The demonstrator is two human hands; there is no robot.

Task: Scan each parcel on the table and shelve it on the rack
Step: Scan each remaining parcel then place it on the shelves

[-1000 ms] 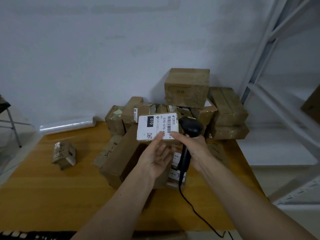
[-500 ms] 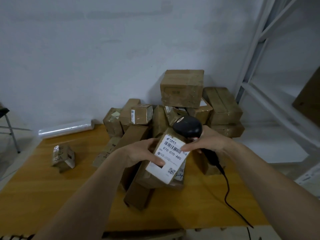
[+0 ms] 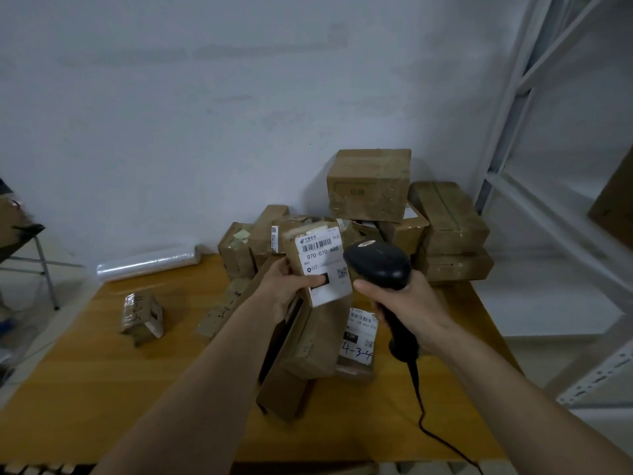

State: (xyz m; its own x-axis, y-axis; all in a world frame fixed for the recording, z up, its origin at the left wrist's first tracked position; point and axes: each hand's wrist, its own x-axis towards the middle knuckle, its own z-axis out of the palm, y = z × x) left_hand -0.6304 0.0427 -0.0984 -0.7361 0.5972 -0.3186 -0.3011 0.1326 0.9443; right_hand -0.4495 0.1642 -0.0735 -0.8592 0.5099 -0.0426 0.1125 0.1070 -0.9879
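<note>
Head view: parcel presented to scanner above the table's middle.

My left hand (image 3: 286, 286) grips the parcel (image 3: 317, 265), thumb pinching its white label (image 3: 323, 264); my right hand (image 3: 409, 303) has its fingers wrapped round the scanner (image 3: 378, 265), whose head sits just beside the label. Risk: the thumb covers part of the label and the parcel is tilted, so the read may fail. The rack (image 3: 534, 186) stands off the table's (image 3: 102, 371) right edge.

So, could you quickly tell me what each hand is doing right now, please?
Left hand: closed, holding the labelled parcel, thumb on its label.
Right hand: closed round the handle of the barcode scanner.
</note>
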